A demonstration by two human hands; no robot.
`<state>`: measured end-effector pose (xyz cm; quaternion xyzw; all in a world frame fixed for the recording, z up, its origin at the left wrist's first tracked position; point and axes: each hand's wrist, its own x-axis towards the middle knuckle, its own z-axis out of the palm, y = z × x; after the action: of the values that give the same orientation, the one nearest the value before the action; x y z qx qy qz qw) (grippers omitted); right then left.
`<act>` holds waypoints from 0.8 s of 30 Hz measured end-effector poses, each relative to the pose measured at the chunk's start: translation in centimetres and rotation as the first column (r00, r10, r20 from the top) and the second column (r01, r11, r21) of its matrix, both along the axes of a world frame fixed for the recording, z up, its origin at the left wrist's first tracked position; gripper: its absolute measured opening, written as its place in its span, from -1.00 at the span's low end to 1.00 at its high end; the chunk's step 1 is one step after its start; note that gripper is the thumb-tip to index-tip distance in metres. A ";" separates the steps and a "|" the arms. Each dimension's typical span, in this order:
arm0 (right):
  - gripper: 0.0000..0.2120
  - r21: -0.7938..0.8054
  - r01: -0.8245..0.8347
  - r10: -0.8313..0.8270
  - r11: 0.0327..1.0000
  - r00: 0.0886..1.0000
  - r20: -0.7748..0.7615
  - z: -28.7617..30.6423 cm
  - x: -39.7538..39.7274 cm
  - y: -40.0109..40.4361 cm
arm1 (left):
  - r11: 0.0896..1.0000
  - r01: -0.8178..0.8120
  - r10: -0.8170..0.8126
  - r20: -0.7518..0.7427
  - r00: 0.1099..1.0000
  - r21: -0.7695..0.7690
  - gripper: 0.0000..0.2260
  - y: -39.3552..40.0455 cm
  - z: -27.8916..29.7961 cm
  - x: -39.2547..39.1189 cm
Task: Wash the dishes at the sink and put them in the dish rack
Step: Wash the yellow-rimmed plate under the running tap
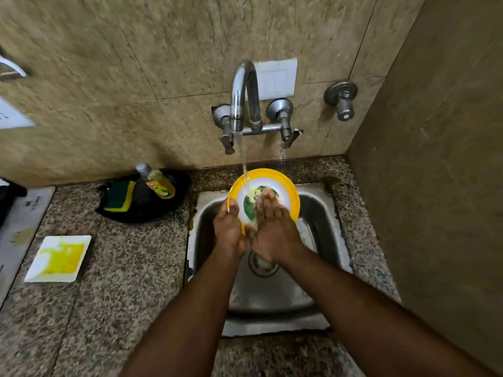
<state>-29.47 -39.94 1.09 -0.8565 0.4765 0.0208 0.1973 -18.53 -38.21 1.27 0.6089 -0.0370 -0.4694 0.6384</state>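
left hand (228, 227) gripping yellow-rimmed plate (292, 198) at its left edge | right hand (270, 227) lying flat-fingered on plate face | tap (243, 93) water running onto plate above steel sink (321, 213)

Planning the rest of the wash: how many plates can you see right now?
2. A round yellow-rimmed plate is held over the sink under running water, gripped by the left hand. A square stained plate lies on the counter, left of the sink. No others are visible.
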 end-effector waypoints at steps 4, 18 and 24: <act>-0.30 0.051 -0.044 0.040 0.998 0.995 0.087 -0.7 0.7 -1.4 | 0.998 -0.043 0.043 -0.017 0.999 -0.041 -0.70 0.4 0.6 -0.3; -0.34 0.087 -0.142 0.124 0.986 0.974 0.189 -0.3 1.7 1.0 | 0.995 -0.095 0.087 0.175 0.981 0.042 -0.74 0.5 -0.9 1.0; -0.34 0.095 0.064 -0.069 0.993 0.996 0.053 -0.8 2.8 -1.1 | 0.995 -0.095 0.096 0.160 0.982 -0.016 -0.73 0.4 -1.2 0.9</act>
<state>-26.63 -41.02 0.30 -0.8304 0.4975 0.0125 0.2507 -17.67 -37.85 0.08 0.6431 -0.0611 -0.3874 0.6577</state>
